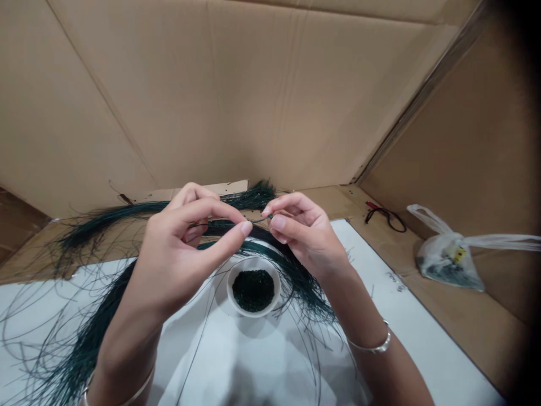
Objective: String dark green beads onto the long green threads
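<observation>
My left hand is raised above the work surface, thumb and forefinger pinched on a thin dark green wire. My right hand faces it, fingers pinched on a tiny dark green bead at the wire's tip. Below both hands stands a small white bowl filled with dark green beads. Bundles of dark green wires curve across the surface behind and under my hands.
A white sheet covers the surface, with cardboard walls behind and to the right. A clear plastic bag with dark contents lies at the right, and a black and red cord lies beyond it. Bracelets circle both wrists.
</observation>
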The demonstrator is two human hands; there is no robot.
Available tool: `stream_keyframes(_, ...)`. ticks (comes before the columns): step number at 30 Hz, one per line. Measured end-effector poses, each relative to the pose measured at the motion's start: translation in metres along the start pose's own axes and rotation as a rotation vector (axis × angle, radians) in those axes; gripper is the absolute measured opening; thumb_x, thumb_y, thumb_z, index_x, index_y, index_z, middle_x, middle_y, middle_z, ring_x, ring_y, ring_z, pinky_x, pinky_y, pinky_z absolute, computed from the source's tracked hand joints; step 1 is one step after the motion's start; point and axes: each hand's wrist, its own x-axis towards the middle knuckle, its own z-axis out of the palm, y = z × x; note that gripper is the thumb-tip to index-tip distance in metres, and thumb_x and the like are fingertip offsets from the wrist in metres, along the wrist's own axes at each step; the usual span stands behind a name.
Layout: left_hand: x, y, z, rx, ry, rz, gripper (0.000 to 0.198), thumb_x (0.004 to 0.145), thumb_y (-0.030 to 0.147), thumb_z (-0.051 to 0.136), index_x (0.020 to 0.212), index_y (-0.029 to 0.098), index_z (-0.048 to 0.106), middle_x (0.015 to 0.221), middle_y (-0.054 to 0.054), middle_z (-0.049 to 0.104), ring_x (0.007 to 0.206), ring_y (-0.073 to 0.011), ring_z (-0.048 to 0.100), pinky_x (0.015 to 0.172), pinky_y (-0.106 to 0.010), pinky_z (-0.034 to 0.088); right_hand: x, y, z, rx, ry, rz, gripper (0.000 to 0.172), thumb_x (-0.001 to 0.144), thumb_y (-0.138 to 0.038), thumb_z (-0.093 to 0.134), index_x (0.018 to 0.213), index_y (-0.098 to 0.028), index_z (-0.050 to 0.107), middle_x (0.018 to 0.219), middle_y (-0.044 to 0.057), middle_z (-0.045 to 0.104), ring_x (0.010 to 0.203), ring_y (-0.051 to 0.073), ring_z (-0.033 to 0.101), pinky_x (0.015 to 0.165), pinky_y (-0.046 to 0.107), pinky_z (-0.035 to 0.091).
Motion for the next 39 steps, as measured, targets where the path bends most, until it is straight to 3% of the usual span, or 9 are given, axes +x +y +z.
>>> stream_keyframes(39, 0.0009, -0.0021, 0.0015, -0.007, -0.019, 0.015, 0.007, 0.082, 0.018, 0.077, 0.080, 0.025, 0.077, 0.082, 0.002, 0.053, 0.065, -0.0077, 0.043, 0.046, -0.022, 0.023, -0.0003, 0.0002, -0.0007, 0.034, -0.010, -0.018, 0.014, 0.077, -0.019, 0.088, 0.084, -0.027, 0.079, 0.085, -0.003, 0.077, 0.063, 0.007, 0.058, 0.053, 0.021, 0.042)
